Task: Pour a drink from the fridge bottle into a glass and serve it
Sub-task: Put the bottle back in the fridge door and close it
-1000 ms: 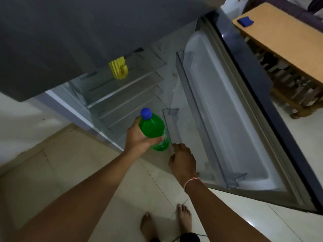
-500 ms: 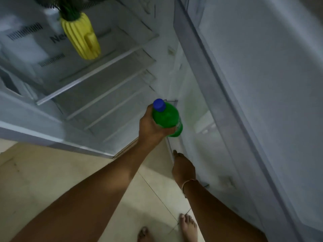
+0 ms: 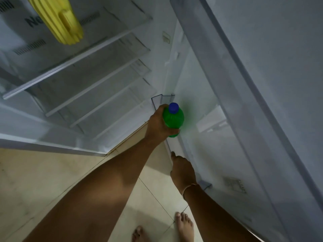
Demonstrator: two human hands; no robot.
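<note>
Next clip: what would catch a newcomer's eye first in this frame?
The green bottle with its blue cap, gripped by the left hand at the open fridge's low door shelf, stands out against the pale interior. Next comes the yellow ribbed object at top left, above the bare glass shelves. The right hand rests at the door shelf's near edge.

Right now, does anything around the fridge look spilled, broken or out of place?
Nothing spilled or broken that I can see. The green bottle is upright and capped in the left hand. The only oddity is a yellow ribbed object hanging at the top of the fridge, over bare shelves.
</note>
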